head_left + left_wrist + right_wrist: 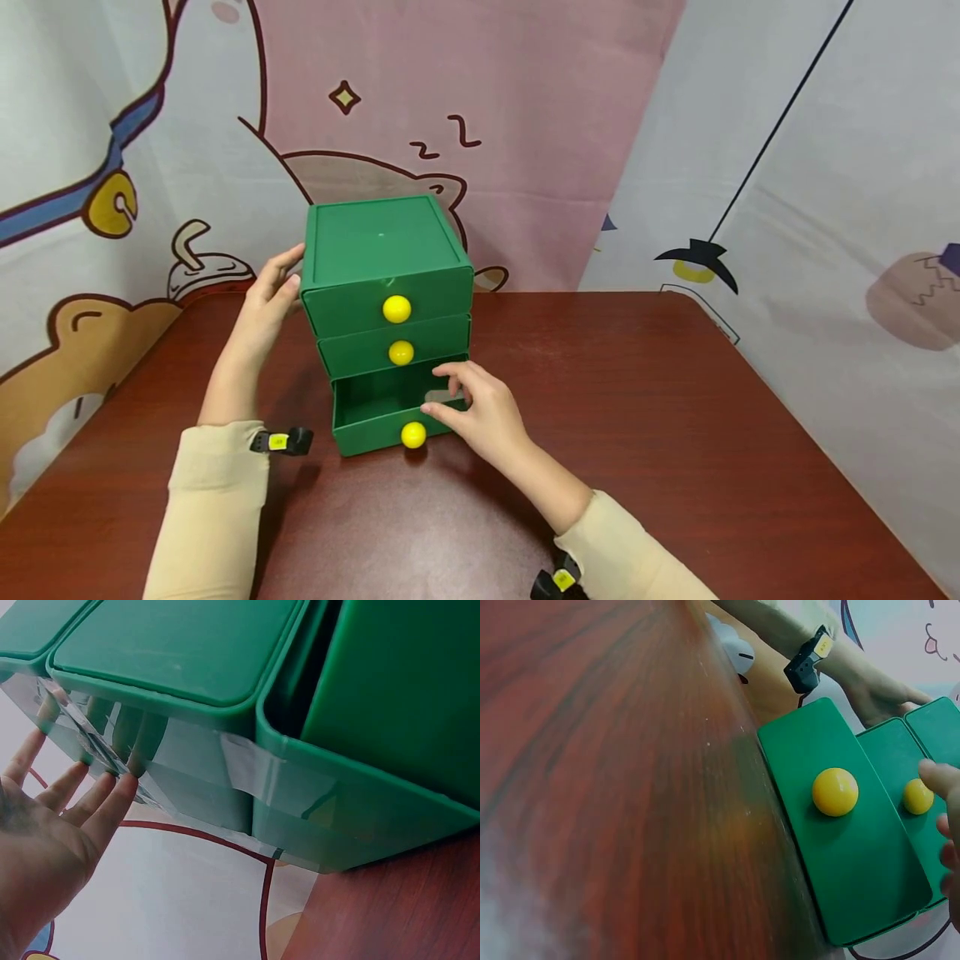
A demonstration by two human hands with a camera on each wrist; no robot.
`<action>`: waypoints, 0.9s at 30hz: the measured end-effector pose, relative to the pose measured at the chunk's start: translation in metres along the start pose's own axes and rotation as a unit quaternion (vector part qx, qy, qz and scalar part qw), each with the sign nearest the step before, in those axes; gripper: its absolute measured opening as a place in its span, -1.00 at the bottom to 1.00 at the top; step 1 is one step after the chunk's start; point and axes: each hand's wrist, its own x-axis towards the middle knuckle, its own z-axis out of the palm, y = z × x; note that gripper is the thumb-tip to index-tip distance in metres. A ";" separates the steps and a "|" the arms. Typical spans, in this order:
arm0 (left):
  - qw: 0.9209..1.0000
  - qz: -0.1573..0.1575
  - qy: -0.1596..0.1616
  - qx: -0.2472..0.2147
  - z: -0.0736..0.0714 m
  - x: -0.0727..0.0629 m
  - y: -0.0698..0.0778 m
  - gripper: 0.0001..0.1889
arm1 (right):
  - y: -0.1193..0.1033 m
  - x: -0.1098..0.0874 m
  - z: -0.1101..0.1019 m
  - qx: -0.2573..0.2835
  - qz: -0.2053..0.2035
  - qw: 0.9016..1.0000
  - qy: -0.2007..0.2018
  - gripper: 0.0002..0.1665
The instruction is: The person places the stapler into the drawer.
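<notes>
A green chest of three drawers (pixel 386 242) with round yellow knobs stands on the table. Its bottom drawer (pixel 367 433) is pulled out, while the upper two are closed. My left hand (pixel 268 292) rests its outstretched fingers against the chest's left side, as the left wrist view shows up close. Over the right part of the pulled-out drawer is my right hand (pixel 483 412), thumb and fingers loosely bent and apart. A greyish, flat-looking patch (pixel 442 396) shows between them inside the drawer; I cannot tell what it is. The lowest knob (pixel 835 792) is untouched.
The dark red-brown table (pixel 675 433) extends to both sides and in front of the chest. A cartoon-printed cloth (pixel 540 125) hangs behind. Clear tape (pixel 251 765) runs along the chest's side. Each wrist wears a black strap camera (pixel 281 441).
</notes>
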 end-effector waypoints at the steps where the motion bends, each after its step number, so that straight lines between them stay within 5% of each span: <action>1: 1.000 0.000 0.000 0.001 0.000 0.000 0.000 -0.50 | 0.000 -0.001 -0.001 -0.005 -0.009 1.000 -0.014 -0.55; 8: 1.000 0.002 0.000 -0.005 0.000 0.000 0.000 -0.51 | 0.000 -0.005 -0.004 -0.030 -0.047 0.990 -0.128 -0.59; 18: 1.000 0.001 0.003 -0.001 0.001 0.000 0.000 -0.51 | 0.004 -0.008 0.003 0.009 0.004 0.974 -0.226 -0.54; 22: 1.000 0.000 0.004 -0.003 0.001 0.000 0.000 -0.51 | 0.007 -0.011 0.011 0.062 0.043 0.967 -0.243 -0.59; 27: 1.000 0.001 0.001 -0.006 0.001 0.000 0.001 -0.51 | 0.010 -0.012 0.019 0.102 0.053 0.969 -0.217 -0.69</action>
